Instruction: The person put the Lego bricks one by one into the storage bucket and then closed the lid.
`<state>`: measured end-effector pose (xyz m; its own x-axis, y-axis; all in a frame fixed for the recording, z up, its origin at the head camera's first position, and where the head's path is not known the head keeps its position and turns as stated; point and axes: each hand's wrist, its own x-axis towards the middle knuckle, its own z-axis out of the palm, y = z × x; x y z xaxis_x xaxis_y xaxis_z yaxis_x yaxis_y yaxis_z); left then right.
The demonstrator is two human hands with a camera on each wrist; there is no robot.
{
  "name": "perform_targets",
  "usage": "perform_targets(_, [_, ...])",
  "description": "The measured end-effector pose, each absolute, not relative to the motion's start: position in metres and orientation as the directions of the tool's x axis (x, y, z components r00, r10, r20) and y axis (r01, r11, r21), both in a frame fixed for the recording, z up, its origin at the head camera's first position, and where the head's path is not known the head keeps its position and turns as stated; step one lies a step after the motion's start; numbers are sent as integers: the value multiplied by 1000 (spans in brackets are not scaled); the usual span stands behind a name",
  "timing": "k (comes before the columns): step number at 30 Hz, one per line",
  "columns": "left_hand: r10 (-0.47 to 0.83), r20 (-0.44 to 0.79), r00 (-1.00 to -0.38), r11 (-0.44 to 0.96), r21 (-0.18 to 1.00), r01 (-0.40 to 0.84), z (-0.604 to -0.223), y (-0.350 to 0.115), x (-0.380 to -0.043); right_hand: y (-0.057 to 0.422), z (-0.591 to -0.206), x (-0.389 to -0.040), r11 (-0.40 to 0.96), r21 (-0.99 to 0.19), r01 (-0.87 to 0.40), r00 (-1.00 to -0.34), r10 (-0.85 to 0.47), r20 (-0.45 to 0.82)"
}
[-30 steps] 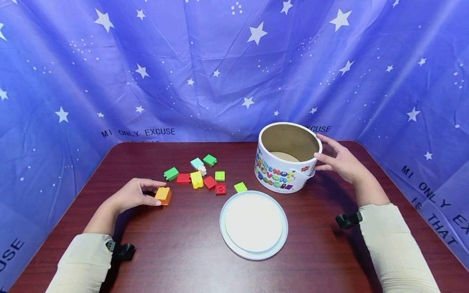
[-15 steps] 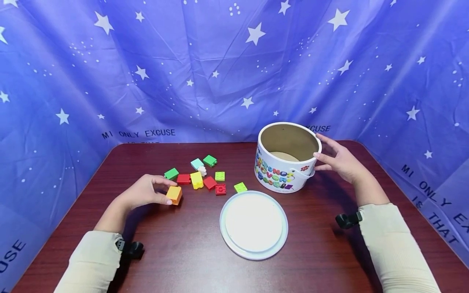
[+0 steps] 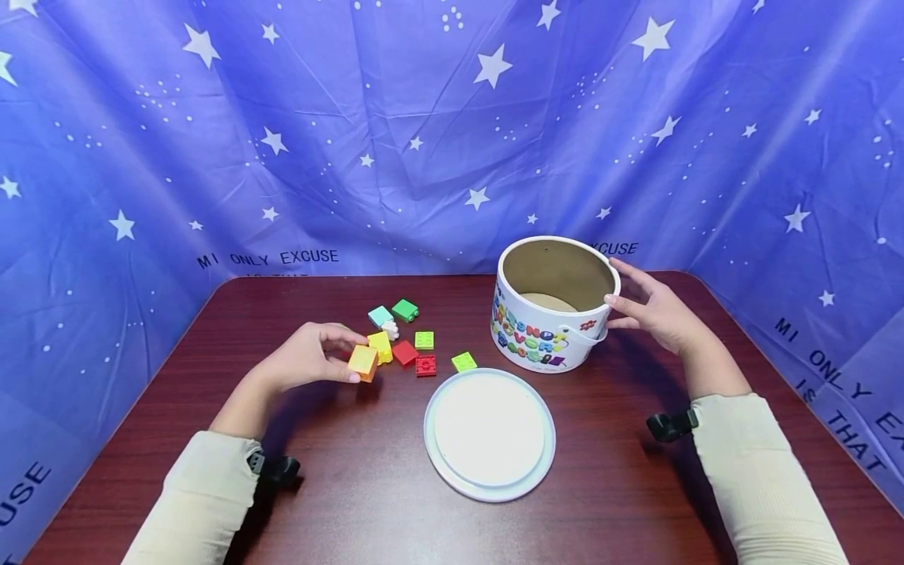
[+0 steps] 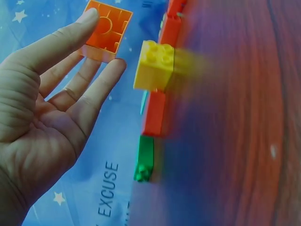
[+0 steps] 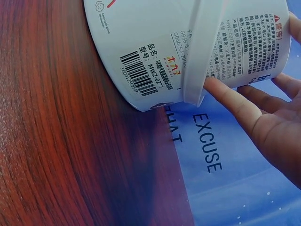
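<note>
My left hand [image 3: 304, 359] pinches an orange toy brick [image 3: 363, 362] between thumb and fingertips, just in front of the yellow brick [image 3: 380, 346]. In the left wrist view the hollow underside of the orange brick [image 4: 107, 29] faces the camera. My right hand [image 3: 657, 314] grips the upper right side of a white bucket [image 3: 531, 329] with printed letters, the thumb at its rim. In the right wrist view one fingertip touches the bucket's handle [image 5: 200, 56]. The bucket stands uncovered, its visible floor bare.
Loose bricks lie around the yellow one: red [image 3: 405, 353], green [image 3: 406, 310], light blue [image 3: 378, 315], lime [image 3: 424, 340] and white [image 3: 391, 329]. A round white lid [image 3: 490, 435] rests in front of the bucket. A starry blue curtain [image 3: 424, 180] hangs behind the table [image 3: 367, 486].
My left hand has carried the orange brick rightward, towards the yellow brick. It now covers the left green brick and a red one in the head view. My right hand and the bucket stay put.
</note>
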<state>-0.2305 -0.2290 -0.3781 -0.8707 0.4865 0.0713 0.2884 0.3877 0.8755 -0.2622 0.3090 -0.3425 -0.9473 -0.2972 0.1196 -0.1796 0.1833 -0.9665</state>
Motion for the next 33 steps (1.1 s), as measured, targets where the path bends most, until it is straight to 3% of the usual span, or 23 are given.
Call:
perform_targets(6, [470,114,-875,414,847,333,-373,-214,-237,309,-342,-262,181,-967,-181,-947,-296,122])
perform_targets(16, [495,168,-853,341,865,368,-366,-189,-245,307,-341,-262,170,-969,-178,-948,-294,122])
perform_targets(21, [511,163,-844,279,897,342,-363,-178,-248,307,-341,-261,177,-968,-178,-949,-289,122])
perform_targets(33, [528,125,-840,306,895,325,-351,-155,-252,308,-342,-262,190,-965,-180,-950,-288,120])
